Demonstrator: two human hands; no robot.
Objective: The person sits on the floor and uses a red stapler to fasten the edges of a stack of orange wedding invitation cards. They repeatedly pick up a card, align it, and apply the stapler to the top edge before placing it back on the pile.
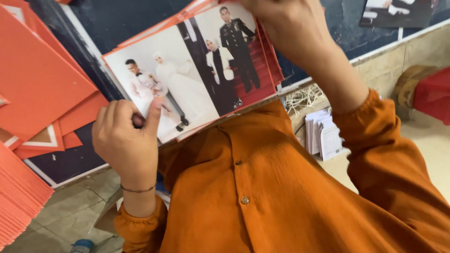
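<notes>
A stack of orange-edged photo sheets (197, 70) is held up above my lap, its top sheet printed with two wedding pictures side by side. My left hand (127, 140) grips the stack's near left edge, thumb pressed flat on the top picture. My right hand (286, 28) reaches over the far right corner and clasps the stack there; its fingertips are cut off by the frame's top edge. Both arms wear orange sleeves, and a thin bracelet circles the left wrist.
Loose orange sheets (37, 79) lie fanned over a dark board (70, 159) at the left. Another orange pile (18, 197) fills the lower left. White paper packs (323, 133) stand on the tiled floor at the right, with a red object (433, 93) beyond.
</notes>
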